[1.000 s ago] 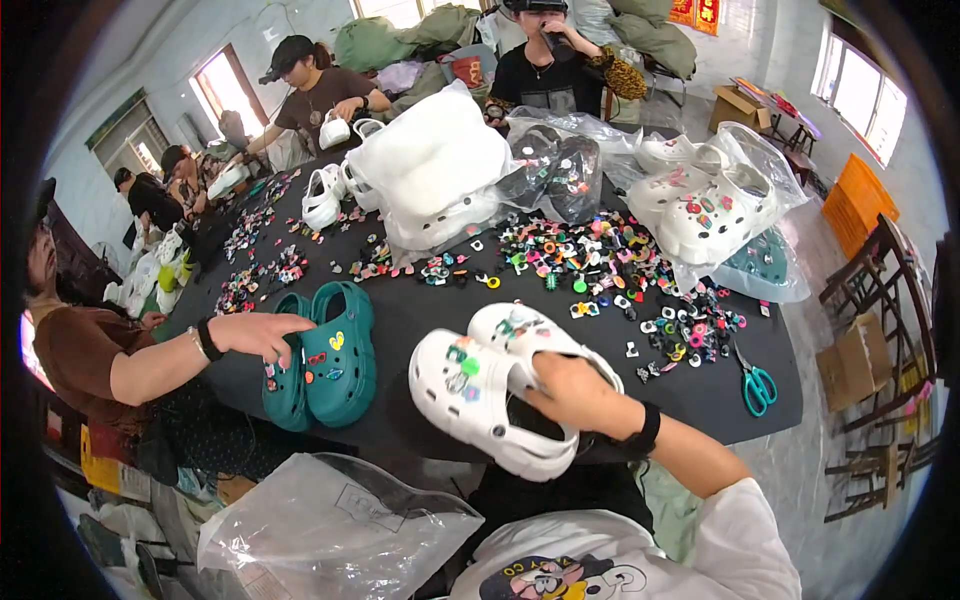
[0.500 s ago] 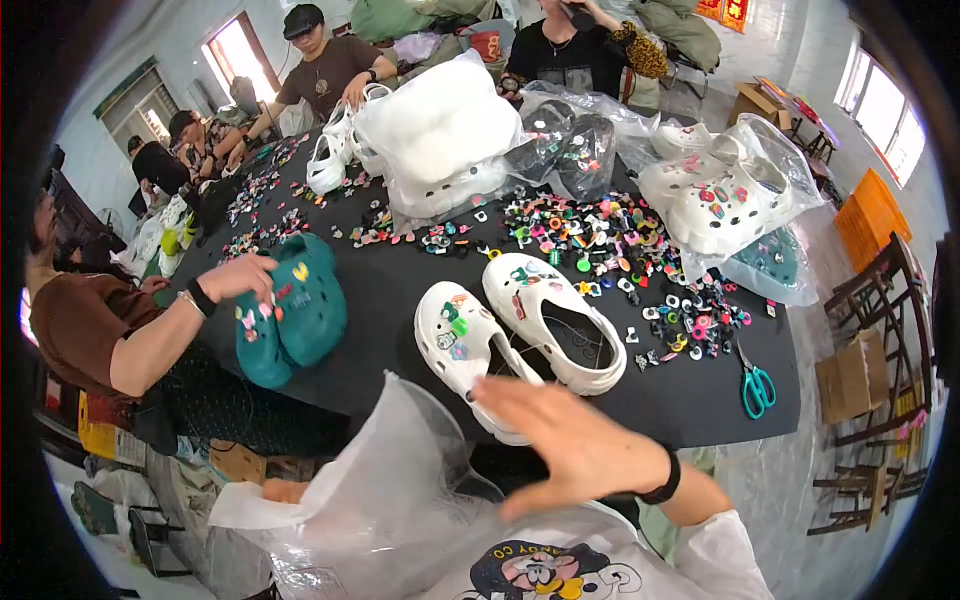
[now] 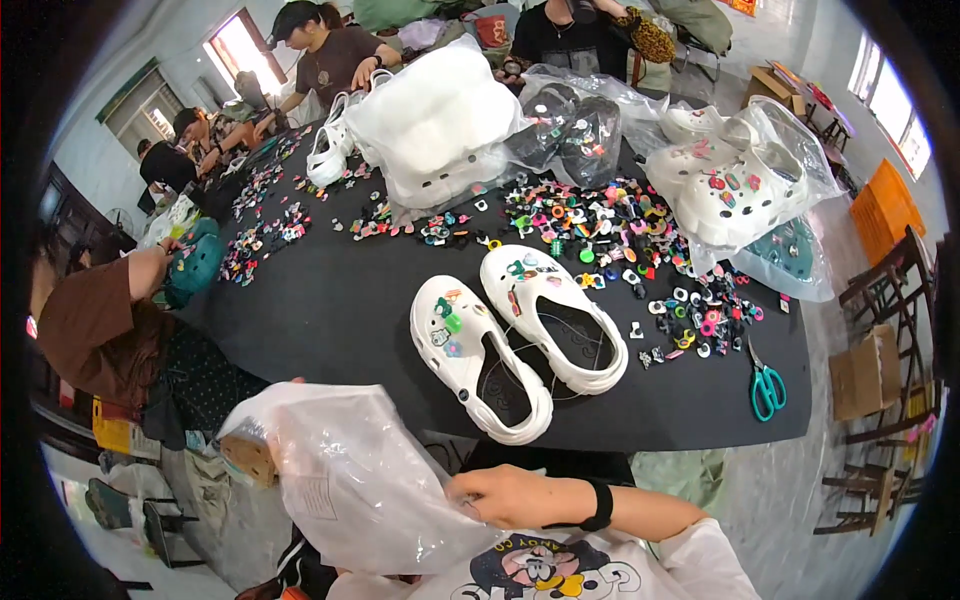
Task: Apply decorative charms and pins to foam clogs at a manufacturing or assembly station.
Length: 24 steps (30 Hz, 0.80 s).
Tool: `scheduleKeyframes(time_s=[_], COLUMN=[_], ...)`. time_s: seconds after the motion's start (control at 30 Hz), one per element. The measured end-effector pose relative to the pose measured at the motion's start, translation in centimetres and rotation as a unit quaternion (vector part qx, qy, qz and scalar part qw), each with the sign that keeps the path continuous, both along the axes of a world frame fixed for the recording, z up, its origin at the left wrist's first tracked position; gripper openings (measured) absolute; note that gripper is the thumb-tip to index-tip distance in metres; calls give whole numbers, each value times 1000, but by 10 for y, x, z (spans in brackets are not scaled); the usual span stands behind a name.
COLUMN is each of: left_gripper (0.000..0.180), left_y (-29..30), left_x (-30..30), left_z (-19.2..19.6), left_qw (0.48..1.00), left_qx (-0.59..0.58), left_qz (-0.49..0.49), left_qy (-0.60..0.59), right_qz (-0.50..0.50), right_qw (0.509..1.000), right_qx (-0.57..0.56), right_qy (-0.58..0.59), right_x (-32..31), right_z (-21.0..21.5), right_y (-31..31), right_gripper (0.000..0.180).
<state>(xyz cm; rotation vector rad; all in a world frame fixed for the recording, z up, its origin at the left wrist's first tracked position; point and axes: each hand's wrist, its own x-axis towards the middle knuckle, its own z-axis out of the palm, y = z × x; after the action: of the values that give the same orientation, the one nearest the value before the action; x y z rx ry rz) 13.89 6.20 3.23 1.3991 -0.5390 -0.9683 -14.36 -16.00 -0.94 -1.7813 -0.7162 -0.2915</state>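
Observation:
My right hand [image 3: 505, 497], with a black wristband, grips the lower edge of a clear plastic bag [image 3: 350, 480] held spread out in front of my chest. My left hand [image 3: 296, 381] is almost hidden behind the bag's top; only a fingertip shows at its upper edge, holding it. Beyond the bag, a pair of white clogs [image 3: 480, 360] [image 3: 555, 315] with small coloured charms on their toes lies side by side on the black table [image 3: 330, 310], apart from both hands.
A heap of coloured charms [image 3: 610, 230] covers the table's middle. Bags of white clogs [image 3: 735, 180] [image 3: 435, 120] and black clogs [image 3: 570, 120] stand behind. Teal scissors [image 3: 766, 387] lie at the right. A person at the left holds a teal clog [image 3: 195, 262]; others sit at the far end.
My right hand left the white clogs and took the plastic bag's lower edge; the bag came up and spread out. The person at the left lifted the teal clogs off the table.

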Motion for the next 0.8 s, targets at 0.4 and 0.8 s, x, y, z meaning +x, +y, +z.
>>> scheduleKeyframes(time_s=[0.4, 0.8], left_gripper=[43, 74], left_y=[-6, -39], left_x=[-164, -167], left_z=[-28, 26], left_qw=[985, 852], left_qx=[-94, 20], left_qz=[50, -191], left_qy=[132, -487], right_qz=[-216, -113], right_qw=[924, 987], right_qx=[-202, -108], right_qy=[-243, -28], right_x=[27, 7], right_z=[25, 32], right_y=[-18, -8], right_gripper=[12, 11])
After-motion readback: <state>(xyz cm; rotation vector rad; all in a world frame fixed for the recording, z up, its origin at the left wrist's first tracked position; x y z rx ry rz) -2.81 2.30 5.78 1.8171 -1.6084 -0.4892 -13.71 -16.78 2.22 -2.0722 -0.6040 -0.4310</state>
